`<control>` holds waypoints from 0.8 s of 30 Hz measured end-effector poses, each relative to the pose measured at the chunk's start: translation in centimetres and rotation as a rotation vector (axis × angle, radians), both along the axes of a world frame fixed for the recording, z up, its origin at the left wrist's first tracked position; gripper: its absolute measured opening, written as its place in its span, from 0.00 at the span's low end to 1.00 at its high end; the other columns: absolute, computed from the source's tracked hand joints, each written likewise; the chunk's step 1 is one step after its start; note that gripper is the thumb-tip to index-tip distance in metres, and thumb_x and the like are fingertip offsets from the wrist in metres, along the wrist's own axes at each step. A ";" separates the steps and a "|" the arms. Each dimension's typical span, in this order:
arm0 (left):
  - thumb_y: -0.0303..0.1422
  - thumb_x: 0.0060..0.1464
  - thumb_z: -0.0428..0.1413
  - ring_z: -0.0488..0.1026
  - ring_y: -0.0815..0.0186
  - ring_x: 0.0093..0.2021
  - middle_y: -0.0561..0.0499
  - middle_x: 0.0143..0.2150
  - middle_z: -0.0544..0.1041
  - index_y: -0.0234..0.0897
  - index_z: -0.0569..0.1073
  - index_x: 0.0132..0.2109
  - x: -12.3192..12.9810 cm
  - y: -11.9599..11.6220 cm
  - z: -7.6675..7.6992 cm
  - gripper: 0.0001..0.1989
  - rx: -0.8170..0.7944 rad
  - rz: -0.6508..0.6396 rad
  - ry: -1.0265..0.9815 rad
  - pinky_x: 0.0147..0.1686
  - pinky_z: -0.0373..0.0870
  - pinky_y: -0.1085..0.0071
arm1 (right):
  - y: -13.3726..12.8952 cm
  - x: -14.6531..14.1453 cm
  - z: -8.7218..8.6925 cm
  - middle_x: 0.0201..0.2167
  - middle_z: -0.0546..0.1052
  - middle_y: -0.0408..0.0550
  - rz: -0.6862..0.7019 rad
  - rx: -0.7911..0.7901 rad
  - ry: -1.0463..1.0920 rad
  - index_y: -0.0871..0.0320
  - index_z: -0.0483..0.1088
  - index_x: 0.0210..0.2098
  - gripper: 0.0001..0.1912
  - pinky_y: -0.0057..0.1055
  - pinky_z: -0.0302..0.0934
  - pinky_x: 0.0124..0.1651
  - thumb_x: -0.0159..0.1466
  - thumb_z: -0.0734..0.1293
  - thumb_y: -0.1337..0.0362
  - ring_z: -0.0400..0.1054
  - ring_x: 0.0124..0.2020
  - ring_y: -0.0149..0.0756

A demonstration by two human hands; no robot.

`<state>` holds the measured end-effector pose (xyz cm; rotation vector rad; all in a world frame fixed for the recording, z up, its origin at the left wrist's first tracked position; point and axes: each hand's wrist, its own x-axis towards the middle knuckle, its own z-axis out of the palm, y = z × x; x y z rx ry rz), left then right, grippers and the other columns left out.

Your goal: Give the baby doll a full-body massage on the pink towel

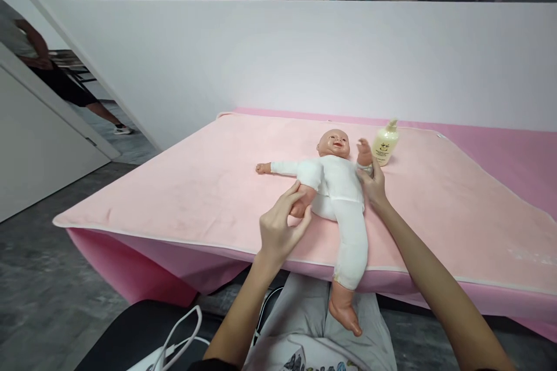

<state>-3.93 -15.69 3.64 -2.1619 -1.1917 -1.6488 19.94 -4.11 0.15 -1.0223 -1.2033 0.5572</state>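
Observation:
A baby doll [342,179] with a white cloth body lies on its back on a pink mat [183,185], its head toward the wall. One of its legs is bent up, and my left hand [281,223] is closed around the foot of that leg. The other leg hangs straight over the table's near edge, above my lap. My right hand [373,182] grips the doll's raised arm near its wrist. Just behind that hand stands a pale yellow pump bottle [385,142], upright; whether my fingers touch it I cannot tell.
A darker pink cloth [500,148] lies under the mat and drapes off the table. White wall [304,58] rises behind. A black seat [130,336] with a white cable [185,324] is at lower left. Beyond a doorway at left stands another person [56,69].

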 end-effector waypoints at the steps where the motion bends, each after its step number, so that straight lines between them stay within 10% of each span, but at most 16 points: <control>1: 0.25 0.49 0.57 0.74 0.61 0.50 0.43 0.50 0.75 0.35 0.70 0.48 -0.3 -0.8 0.2 0.17 0.025 0.035 0.023 0.46 0.74 0.69 | 0.3 0.2 0.0 0.47 0.73 0.48 -0.017 -0.015 0.106 0.56 0.67 0.50 0.25 0.39 0.59 0.54 0.52 0.67 0.62 0.66 0.48 0.38; 15: 0.25 0.55 0.51 0.76 0.65 0.43 0.40 0.48 0.74 0.32 0.68 0.53 -0.7 -11.9 -5.6 0.17 -0.231 0.016 0.371 0.30 0.73 0.80 | 4.2 4.2 -2.8 0.53 0.67 0.44 -0.148 -0.243 0.948 0.52 0.63 0.47 0.15 0.34 0.64 0.54 0.60 0.58 0.62 0.66 0.50 0.30; 24: 0.24 0.51 0.55 0.75 0.64 0.46 0.43 0.48 0.76 0.33 0.63 0.58 -1.8 -8.4 0.0 0.26 -0.066 0.095 0.257 0.41 0.74 0.76 | 1.8 2.9 -0.3 0.66 0.50 0.44 -0.156 0.028 0.392 0.45 0.48 0.63 0.34 0.44 0.54 0.61 0.59 0.62 0.56 0.52 0.64 0.35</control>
